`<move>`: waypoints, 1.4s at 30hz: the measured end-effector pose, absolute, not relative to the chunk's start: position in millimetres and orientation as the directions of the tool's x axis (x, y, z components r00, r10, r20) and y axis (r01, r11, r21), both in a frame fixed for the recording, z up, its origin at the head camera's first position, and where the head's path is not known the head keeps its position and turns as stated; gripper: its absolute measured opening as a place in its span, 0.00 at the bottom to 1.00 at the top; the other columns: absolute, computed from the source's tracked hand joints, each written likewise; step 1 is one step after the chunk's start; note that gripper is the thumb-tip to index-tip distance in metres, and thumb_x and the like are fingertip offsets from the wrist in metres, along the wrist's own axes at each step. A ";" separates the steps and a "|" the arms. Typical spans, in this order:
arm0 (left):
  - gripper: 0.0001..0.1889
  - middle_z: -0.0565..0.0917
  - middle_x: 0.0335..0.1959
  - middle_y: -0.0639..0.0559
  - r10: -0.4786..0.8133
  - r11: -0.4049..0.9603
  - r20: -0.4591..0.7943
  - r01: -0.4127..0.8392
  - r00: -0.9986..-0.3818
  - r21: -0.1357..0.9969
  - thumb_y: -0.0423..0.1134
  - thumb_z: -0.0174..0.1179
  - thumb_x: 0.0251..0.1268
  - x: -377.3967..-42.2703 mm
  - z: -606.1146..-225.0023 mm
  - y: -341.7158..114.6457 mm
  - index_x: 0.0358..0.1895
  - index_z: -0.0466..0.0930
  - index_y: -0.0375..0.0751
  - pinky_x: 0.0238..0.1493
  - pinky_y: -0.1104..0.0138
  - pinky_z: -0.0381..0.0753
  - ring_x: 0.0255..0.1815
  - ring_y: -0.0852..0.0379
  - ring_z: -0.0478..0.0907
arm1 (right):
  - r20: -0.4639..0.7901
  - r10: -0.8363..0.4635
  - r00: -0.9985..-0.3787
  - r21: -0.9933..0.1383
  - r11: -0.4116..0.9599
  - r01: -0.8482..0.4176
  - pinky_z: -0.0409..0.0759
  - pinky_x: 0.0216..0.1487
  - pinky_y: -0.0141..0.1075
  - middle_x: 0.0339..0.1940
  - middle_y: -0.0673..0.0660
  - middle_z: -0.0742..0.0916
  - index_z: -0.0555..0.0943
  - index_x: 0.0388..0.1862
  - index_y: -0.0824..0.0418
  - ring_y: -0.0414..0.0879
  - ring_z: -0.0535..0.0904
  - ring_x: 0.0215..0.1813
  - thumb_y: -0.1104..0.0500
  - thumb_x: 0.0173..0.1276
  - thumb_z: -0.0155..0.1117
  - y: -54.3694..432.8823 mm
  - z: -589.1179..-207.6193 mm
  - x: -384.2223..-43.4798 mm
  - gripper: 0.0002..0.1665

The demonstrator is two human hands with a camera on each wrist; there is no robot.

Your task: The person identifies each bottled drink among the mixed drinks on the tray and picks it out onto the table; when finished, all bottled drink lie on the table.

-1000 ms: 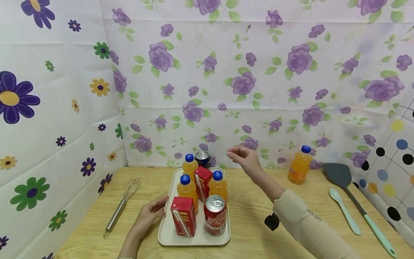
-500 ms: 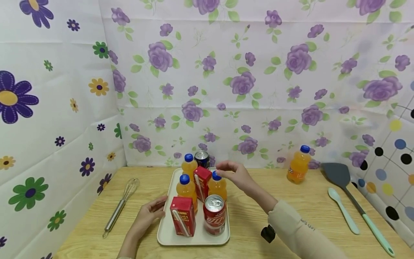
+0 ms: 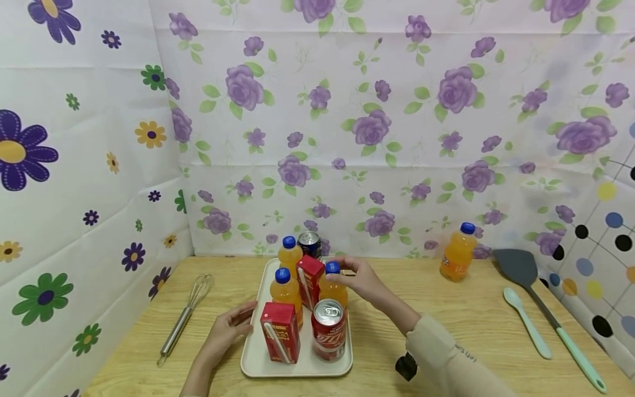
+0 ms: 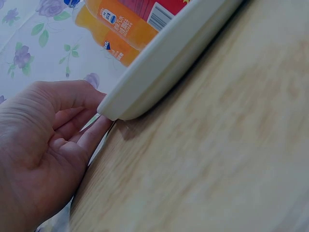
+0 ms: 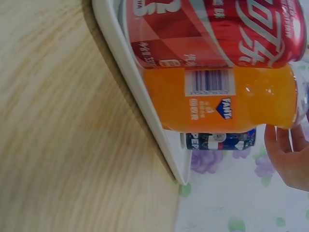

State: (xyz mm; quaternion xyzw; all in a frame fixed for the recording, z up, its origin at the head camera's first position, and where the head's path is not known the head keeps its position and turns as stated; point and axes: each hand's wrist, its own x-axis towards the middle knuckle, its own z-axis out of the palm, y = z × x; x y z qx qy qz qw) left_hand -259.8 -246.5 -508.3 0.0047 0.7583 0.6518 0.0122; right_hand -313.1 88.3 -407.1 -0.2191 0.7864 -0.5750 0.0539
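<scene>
My right hand [image 3: 358, 278] has thumb and fingers about the blue cap and neck of an orange Fanta bottle [image 5: 169, 99] standing on the cream tray [image 3: 250, 366]. In the right wrist view the cap lies beyond the frame's edge. My left hand [image 3: 225, 329] touches the tray's left edge with its fingertips. In the left wrist view, these fingertips meet the rim. Also on the tray are two more orange soda bottles [image 3: 286, 291], two red drink cartons [image 3: 281, 333] with straws, a red cola can [image 3: 329, 331] and a dark blue Pepsi can [image 3: 310, 242] at the back.
Another orange soda bottle [image 3: 457, 252] stands at the table's back right. A grey spatula [image 3: 518, 267] and a pale green spoon [image 3: 527, 322] lie at the right. To the left of the tray lies a whisk [image 3: 186, 317]. Flowered cloth hangs behind the table.
My right hand has come down and left from above the table to the near-right bottle, and its fingers have closed about the cap. My left hand stays at the tray's edge.
</scene>
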 end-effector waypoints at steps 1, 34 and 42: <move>0.30 0.70 0.70 0.35 0.021 0.147 -0.014 -0.011 -1.000 0.989 0.21 0.57 0.58 -259.5 -508.6 -246.6 0.68 0.67 0.28 0.55 0.79 0.78 0.71 0.39 0.68 | 0.165 -0.411 -0.897 -0.929 0.241 -0.281 0.82 0.56 0.40 0.56 0.61 0.84 0.79 0.59 0.60 0.55 0.75 0.58 0.50 0.65 0.67 87.8 -408.3 -312.8 0.26; 0.31 0.69 0.70 0.33 0.035 0.136 -0.011 -0.006 -0.999 0.991 0.21 0.56 0.58 -258.4 -508.9 -245.9 0.68 0.66 0.27 0.53 0.80 0.77 0.71 0.38 0.67 | 0.091 -0.335 -0.938 -0.964 0.207 -0.167 0.82 0.56 0.36 0.55 0.60 0.86 0.80 0.59 0.62 0.41 0.80 0.47 0.51 0.62 0.70 82.6 -418.7 -308.0 0.29; 0.31 0.69 0.70 0.33 0.034 0.143 -0.021 -0.016 -0.999 0.990 0.21 0.56 0.59 -259.4 -506.8 -245.5 0.69 0.65 0.28 0.54 0.80 0.77 0.71 0.39 0.67 | 0.084 -0.290 -0.953 -0.967 0.206 -0.148 0.82 0.58 0.39 0.55 0.58 0.87 0.82 0.58 0.59 0.42 0.82 0.49 0.52 0.59 0.73 80.0 -415.9 -309.7 0.28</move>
